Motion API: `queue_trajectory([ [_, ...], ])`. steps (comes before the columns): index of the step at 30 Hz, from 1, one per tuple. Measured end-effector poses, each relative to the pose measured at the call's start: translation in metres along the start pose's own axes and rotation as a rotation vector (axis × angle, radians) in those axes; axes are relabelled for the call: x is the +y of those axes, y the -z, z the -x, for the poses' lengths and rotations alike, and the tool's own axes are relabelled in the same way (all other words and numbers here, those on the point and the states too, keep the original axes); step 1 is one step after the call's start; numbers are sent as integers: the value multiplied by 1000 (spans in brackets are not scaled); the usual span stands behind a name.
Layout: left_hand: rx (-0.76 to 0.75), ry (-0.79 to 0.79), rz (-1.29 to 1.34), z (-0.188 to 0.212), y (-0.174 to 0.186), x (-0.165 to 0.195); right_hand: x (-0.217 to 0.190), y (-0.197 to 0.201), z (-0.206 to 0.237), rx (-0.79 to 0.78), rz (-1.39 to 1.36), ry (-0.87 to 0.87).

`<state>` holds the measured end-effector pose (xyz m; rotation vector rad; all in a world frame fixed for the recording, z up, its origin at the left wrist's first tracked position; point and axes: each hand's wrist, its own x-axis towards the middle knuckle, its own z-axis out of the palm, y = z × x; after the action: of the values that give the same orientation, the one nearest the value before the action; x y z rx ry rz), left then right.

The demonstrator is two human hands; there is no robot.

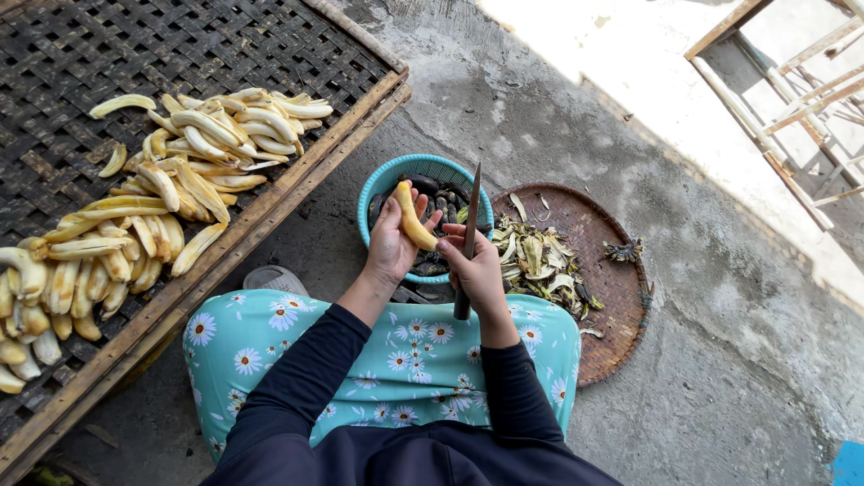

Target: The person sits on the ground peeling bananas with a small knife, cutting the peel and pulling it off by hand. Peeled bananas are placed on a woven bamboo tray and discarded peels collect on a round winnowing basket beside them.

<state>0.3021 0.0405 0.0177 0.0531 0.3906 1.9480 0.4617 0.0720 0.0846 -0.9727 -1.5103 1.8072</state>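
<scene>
My left hand (391, 241) holds a peeled yellow banana (412, 219) upright over a blue plastic basket (382, 180) that holds dark unpeeled bananas. My right hand (477, 270) grips a long knife (470, 236) with its blade pointing away from me, and its fingertips touch the banana's lower end. Both hands are above my lap, which is covered in teal cloth with white daisies.
A large woven bamboo tray (81, 54) on the left carries many peeled bananas (171, 193) in rows. A round woven tray (607, 270) on the right holds banana peels (537, 261). The ground is grey concrete; a wooden frame (783, 99) stands at the far right.
</scene>
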Motion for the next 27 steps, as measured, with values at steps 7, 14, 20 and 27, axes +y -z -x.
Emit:
queue_trajectory([
  [7, 24, -45, -21, 0, 4, -12, 13, -20, 12, -15, 139, 81],
  [14, 186, -229, -235, -12, 3, 3, 7, -29, 22, -202, 305, 285],
  [20, 134, -282, -252, -6, -10, 30, -3, -32, 34, -346, 393, 243],
  [27, 143, -259, -168, -6, -18, 45, -9, -40, 36, -443, 504, 326],
])
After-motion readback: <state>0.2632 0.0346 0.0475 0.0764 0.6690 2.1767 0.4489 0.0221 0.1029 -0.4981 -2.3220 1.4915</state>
